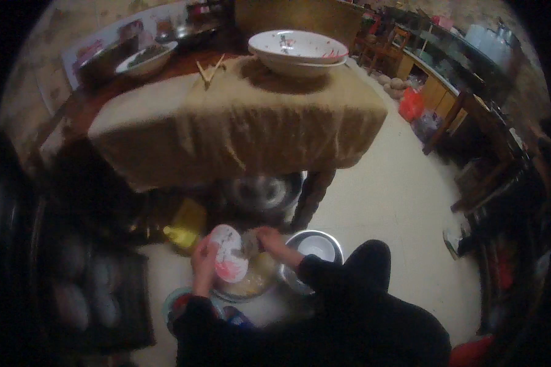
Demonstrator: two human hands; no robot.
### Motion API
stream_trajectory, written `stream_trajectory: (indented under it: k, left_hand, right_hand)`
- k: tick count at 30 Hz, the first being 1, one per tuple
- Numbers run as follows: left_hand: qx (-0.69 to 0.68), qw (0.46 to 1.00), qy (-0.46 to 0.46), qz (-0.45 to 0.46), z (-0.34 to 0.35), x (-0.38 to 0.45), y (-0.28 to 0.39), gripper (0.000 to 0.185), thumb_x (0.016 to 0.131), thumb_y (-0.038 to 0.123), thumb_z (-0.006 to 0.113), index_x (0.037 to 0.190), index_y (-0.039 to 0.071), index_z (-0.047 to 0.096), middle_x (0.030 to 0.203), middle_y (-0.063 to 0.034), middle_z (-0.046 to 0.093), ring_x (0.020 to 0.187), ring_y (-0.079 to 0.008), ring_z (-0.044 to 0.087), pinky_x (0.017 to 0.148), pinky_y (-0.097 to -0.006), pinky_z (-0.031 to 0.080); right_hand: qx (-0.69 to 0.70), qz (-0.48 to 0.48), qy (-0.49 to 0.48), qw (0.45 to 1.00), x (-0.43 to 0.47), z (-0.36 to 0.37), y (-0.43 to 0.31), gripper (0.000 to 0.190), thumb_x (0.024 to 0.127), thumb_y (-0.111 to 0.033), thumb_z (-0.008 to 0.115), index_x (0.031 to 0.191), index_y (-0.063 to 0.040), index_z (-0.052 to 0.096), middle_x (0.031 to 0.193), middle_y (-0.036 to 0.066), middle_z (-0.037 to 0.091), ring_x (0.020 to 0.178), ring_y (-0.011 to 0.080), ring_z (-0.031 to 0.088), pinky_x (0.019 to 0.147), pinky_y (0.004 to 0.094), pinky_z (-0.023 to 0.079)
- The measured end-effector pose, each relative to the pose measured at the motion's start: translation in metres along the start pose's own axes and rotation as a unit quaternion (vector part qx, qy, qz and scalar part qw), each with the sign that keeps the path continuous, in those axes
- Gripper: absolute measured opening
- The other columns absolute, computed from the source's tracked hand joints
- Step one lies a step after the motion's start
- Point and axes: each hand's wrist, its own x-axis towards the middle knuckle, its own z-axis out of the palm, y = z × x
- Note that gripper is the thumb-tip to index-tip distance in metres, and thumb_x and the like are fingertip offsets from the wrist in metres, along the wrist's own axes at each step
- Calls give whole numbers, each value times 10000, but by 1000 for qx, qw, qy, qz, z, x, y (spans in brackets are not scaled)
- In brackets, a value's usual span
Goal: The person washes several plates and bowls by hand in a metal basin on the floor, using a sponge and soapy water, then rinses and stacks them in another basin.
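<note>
My left hand (204, 260) grips the edge of a white dish (225, 241) with a pink and dark floral pattern, tilted up on its side. Against the dish's right side, my right hand (268, 239) is closed around a greyish scrubber (249, 245), blurred, so its material is unclear. Below both hands stands a basin (245, 298) of cloudy yellowish water. Just right of it, a metal basin (341, 251) holds a white bowl (316, 247); my right forearm covers part of that basin.
Ahead is a cloth-covered table (238, 119) bearing stacked white bowls (298, 46). A large metal basin (261, 190) sits beneath it. A yellow container (183, 229) stands left of my hands, a dark crate (96, 298) farther left. Wooden chairs (480, 137) and bags (412, 104) line the right.
</note>
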Motion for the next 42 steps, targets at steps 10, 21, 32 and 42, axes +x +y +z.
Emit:
stream_trajectory:
  k: [10,21,32,42]
  left_hand:
    - [97,994,-32,27,1,27,-29,386,869,118,631,1240,13,594,1118,-95,654,997,-177,611,861,-297,495]
    - [97,993,-64,-3,3,6,-2,433,852,99,623,1256,-38,556,1179,-122,631,1060,-189,588,925,-301,457]
    - [122,989,-85,4,-1,16,-18,404,829,53,606,1229,6,584,1164,-117,635,1046,-195,594,906,-311,467]
    - [88,991,-45,86,4,14,-29,326,876,70,581,1194,9,610,1121,-109,647,996,-193,606,864,-314,482]
  right_hand:
    - [34,-43,-59,997,-6,24,-67,321,876,-94,589,1187,-19,614,1052,82,665,933,177,617,827,305,498]
    - [-281,-364,-99,883,-46,72,-100,495,798,-52,608,1288,-68,543,1429,192,370,1283,372,439,1051,396,403]
    - [-221,-382,-117,890,-38,70,-122,515,758,3,625,1259,-106,574,1448,189,335,1259,373,461,1047,373,410]
    - [-453,-382,-185,784,-26,58,-125,419,719,-192,739,1116,-113,630,1189,137,546,1015,352,591,856,421,501]
